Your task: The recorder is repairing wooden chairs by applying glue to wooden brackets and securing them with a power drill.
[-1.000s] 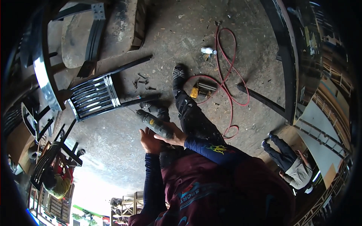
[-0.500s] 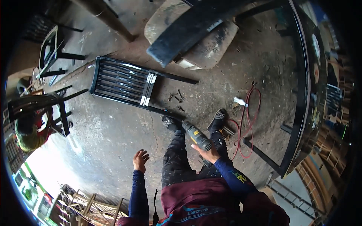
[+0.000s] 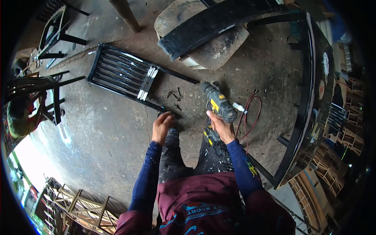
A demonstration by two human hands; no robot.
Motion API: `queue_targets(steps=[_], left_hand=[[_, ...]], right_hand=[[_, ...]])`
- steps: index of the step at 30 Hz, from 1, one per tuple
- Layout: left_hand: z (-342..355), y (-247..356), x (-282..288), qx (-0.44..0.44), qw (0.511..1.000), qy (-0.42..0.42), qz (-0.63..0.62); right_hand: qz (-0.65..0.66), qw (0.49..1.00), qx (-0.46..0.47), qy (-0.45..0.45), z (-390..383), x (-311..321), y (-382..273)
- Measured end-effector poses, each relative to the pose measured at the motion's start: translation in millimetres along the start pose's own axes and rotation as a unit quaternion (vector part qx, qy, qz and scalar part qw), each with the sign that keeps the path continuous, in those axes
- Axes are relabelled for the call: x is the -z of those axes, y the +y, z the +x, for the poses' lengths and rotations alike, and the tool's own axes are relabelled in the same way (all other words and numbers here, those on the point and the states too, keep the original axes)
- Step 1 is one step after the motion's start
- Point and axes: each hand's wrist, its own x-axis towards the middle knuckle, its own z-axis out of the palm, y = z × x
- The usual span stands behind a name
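My right hand (image 3: 224, 128) is wrapped round the handle of a yellow-and-black cordless drill (image 3: 220, 105), its chuck pointing up and to the left. The drill's battery base shows below the hand. My left hand (image 3: 161, 128) holds nothing that I can see, its fingers loosely bent and apart. It hovers above my left leg, near the lower leg end of a black slatted chair frame (image 3: 121, 72). That frame lies on the concrete floor, with pale white strips across one rail. Several small dark pieces (image 3: 174, 96) lie beside it.
A long black curved board (image 3: 203, 29) rests on a worn low support (image 3: 223, 53). On the right stands a large black frame (image 3: 303, 109). A red hose (image 3: 258, 113) and a white bottle-like item (image 3: 239, 107) lie nearby. Another person (image 3: 23, 117) sits at far left among chairs.
My right hand has lifted the drill forward and turned it more upright. My left hand has moved right and forward towards the chair frame, its fingers bending more.
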Motion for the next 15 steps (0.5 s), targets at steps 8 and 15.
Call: queue_targets(steps=[8,15], left_hand=[[98,74,-97,-0.114,0.99,0.073,0.03],[210,108,-41,-0.293,0.897,0.237,0.23]], right_hand=[[-0.002,0.997,0.032,-0.065,74,53,-80],[-0.044,0.951,0.269,-0.145,140,42,-162]])
